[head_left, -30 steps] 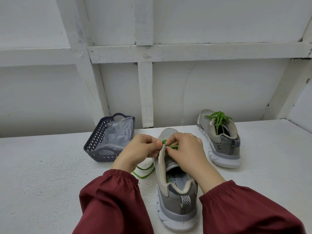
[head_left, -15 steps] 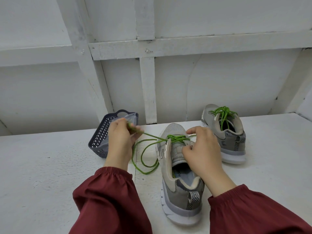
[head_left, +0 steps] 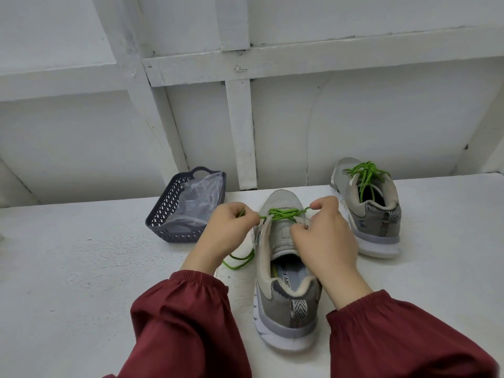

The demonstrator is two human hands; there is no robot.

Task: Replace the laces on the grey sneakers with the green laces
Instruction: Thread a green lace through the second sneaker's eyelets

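One crossing seems tightened: the green lace is pinched by the left hand, brought back in, and by the right hand.

Near sneaker: on tabletop, green lace half-threaded
Left hand: pinches lace
Right hand: pinches lace
Far sneaker: laced green

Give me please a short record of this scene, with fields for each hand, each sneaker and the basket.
left hand: pinches the green lace left of the near sneaker
right hand: pinches the same lace on the sneaker's right side
near sneaker: partly laced, heel toward camera
far sneaker: laced in green
basket: holds a plastic bag
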